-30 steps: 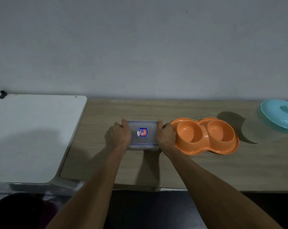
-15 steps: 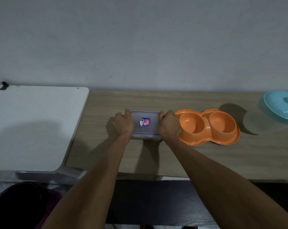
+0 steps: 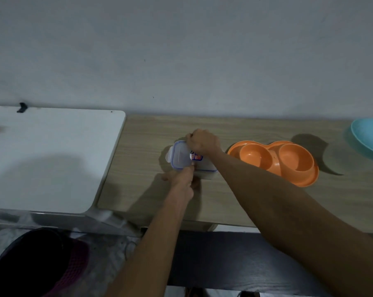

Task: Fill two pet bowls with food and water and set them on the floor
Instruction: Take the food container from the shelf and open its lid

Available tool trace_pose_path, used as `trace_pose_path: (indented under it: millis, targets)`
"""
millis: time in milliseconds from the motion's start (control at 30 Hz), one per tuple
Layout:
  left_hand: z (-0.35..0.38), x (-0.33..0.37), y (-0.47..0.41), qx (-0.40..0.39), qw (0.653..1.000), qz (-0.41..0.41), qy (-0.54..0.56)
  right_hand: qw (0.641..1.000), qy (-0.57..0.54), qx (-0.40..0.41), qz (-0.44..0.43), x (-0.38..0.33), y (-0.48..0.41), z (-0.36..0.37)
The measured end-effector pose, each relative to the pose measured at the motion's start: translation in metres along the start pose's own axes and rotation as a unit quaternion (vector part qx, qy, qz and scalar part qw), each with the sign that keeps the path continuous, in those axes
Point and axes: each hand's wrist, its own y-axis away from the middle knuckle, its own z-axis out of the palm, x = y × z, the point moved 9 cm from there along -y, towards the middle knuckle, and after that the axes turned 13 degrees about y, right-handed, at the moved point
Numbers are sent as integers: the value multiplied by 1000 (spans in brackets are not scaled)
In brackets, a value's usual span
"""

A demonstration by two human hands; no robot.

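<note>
Clear rectangular clip-lid plastic container point(image 3: 181, 156) seems light, stiff, slick; hold its edge flaps. Curled fingers of the right hand point(image 3: 203, 140) grip its far edge; the left hand point(image 3: 181, 179) pinches the near.

Showing translucent, smooth plastic with a blue seal in the clip-lock container point(image 3: 181, 156). Gleaming faintly at 3 o'clock of it, as smooth orange plastic, the double pet bowl point(image 3: 273, 156). Farther toward 3 o'clock, looking like smooth teal plastic, a lid point(image 3: 366, 136). Reading as matt wood-grain laminate under them, the desk point(image 3: 149, 136). Lying smooth and matt white at 9 o'clock, a table top point(image 3: 52, 157).
</note>
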Motion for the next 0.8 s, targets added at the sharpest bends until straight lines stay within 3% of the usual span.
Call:
trace_pose_path:
  millis: [167,467,733,800]
  targets:
    - [3,-8,6,13,997,-18,70,995,31,-91,-6,1,-10,11]
    - [3,-14,-3,20,998,21,63,999,28,23,-15,0,-11,0]
    - [-3,19,8,36,984,159,-73,998,13,57,-16,14,16,-20]
    - [0,19,11,22,984,155,-80,998,-22,58,0,31,25,-22]
